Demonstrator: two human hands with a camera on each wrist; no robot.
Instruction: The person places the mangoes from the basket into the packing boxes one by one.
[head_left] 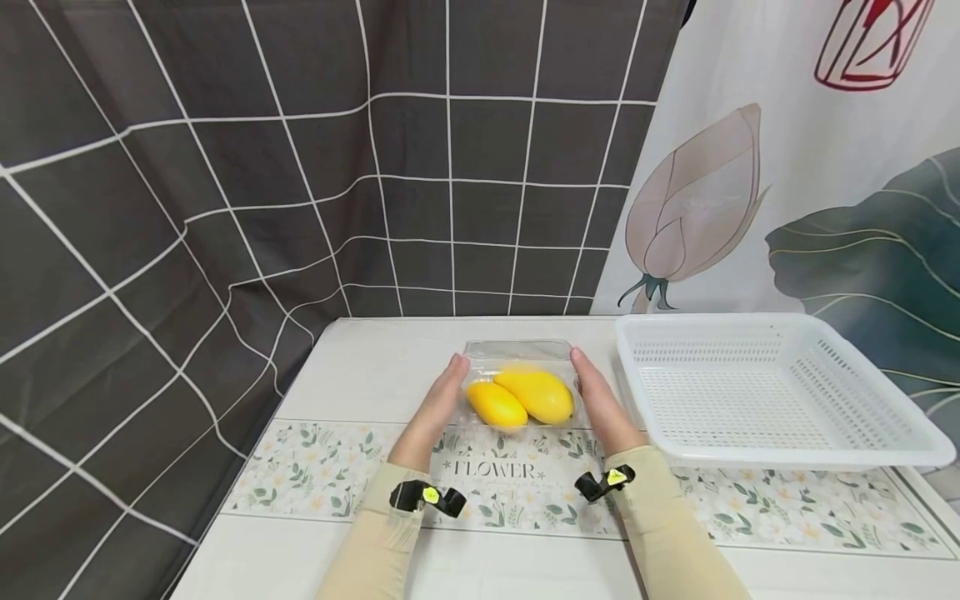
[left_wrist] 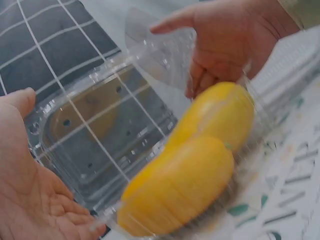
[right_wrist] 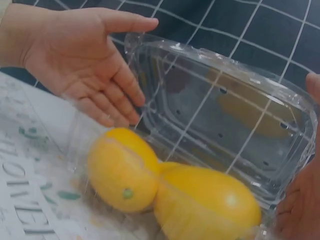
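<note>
A clear plastic clamshell box (head_left: 517, 350) sits on the table with its lid (left_wrist: 85, 145) raised at the back. Two yellow mangoes lie side by side in its base: a smaller left mango (head_left: 497, 405) and a larger right mango (head_left: 545, 397). My left hand (head_left: 441, 402) is along the box's left side, thumb up towards the lid. On the opposite side is my right hand (head_left: 602, 404), its thumb extended near the lid's edge. Both hands have their fingers loosely extended beside the walls. The wrist views do not clearly show how firmly they touch the plastic.
A white perforated plastic basket (head_left: 750, 400) stands right of the box, close to my right forearm. The white table cover (head_left: 360, 350) carries a floral band. A dark grid-patterned curtain (head_left: 405, 208) hangs behind and to the left; a white printed curtain (head_left: 697, 75) hangs at the right.
</note>
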